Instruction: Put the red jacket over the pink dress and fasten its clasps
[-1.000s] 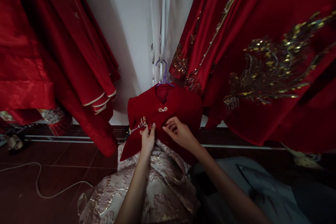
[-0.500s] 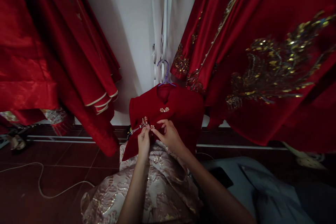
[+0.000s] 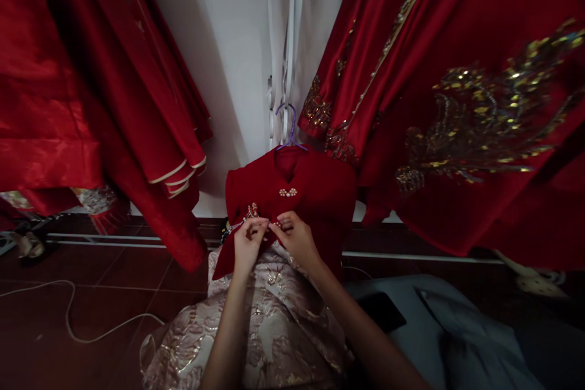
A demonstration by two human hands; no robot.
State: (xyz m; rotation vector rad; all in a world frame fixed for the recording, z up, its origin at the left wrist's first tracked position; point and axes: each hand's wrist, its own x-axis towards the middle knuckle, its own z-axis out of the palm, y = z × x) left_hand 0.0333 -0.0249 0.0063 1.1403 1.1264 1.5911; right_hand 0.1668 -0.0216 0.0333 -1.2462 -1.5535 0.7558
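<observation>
A sleeveless-looking red garment hangs in front of me on a purple hanger. A pearl-and-gold beaded clasp sits on its upper chest. Lower down, the fingers of my left hand are pinched at the front of the garment; what lies between them is hidden. Thumb and forefinger of my right hand close around a second beaded clasp, mostly covered by the fingers. My two sets of fingertips almost meet. A beaded ornament with dangling strands lies just beyond my left hand.
Red garments with pale piping hang at left. More red garments with gold sequins hang at right. Shiny patterned cloth spreads below my arms. A dark phone-like object rests on grey-blue fabric. A cable crosses the tiled floor.
My left hand has turned and its fingertips have shifted right, over the lower clasp and close to the right fingertips. My right forefinger has curled down towards its thumb.
</observation>
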